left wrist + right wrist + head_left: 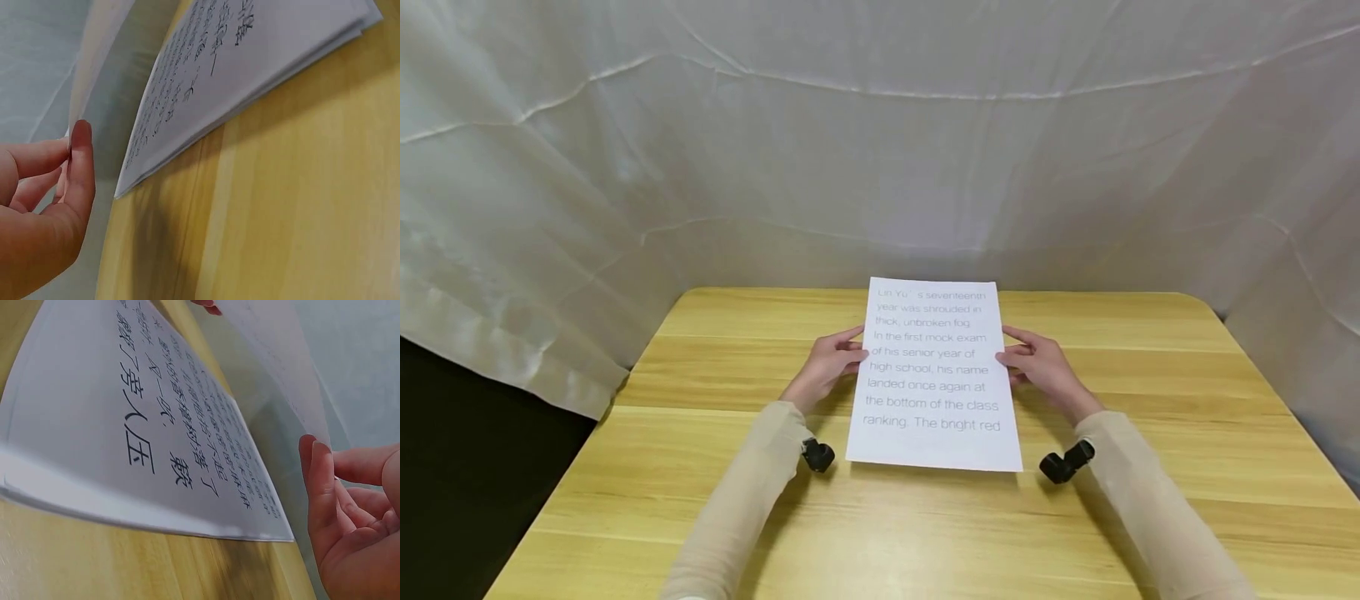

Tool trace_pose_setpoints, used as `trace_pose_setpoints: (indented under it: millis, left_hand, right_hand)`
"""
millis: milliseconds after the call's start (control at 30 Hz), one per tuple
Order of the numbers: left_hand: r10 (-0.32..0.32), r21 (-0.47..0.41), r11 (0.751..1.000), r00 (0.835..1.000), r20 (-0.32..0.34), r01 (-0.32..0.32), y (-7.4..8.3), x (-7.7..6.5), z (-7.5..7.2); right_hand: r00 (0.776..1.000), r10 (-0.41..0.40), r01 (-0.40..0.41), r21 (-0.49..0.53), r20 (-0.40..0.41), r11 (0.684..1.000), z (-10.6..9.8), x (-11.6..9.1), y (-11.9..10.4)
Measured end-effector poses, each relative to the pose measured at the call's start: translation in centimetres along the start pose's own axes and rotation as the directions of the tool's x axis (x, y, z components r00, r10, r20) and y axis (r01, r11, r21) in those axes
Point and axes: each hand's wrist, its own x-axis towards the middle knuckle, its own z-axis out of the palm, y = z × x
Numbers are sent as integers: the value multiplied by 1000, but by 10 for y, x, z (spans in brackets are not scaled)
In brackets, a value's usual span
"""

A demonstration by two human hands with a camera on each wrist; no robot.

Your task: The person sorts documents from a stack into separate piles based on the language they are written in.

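Note:
A white sheet of paper [934, 375] printed with large English text is held up between both hands in the head view. My left hand [831, 362] pinches its left edge between thumb and fingers, and my right hand [1041, 367] pinches the right edge the same way. Both wrist views show this sheet raised off a stack of paper [250, 75] lying on the table. Chinese characters cover the top page of that stack [94, 444]. From the head camera, the raised sheet hides the stack.
The wood-grain table [715, 483] extends to both sides and in front of the paper. A pale fabric curtain [925, 167] hangs behind and around it. Small black cameras [817, 455] are strapped at the wrists. Beyond the table's left edge is a dark area [467, 467].

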Motion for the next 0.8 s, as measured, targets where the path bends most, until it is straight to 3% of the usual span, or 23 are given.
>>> trace_pose_setpoints:
  millis: [333,467,800]
  left_hand:
    - [-8,9,1000,998,-70,9,-9,-1,-34]
    - [-15,14,1000,997,-69,16,-12,-3,-49]
    - [-29,66,997,995,-99,35,-8,-4,-83]
  right_hand:
    - [1000,-4,4,-15,5,1000,37,18,-7]
    - [1000,20,-20,-26,4,999,53,24,-11]
    - [998,64,-64,0,23,998,86,30,-24]
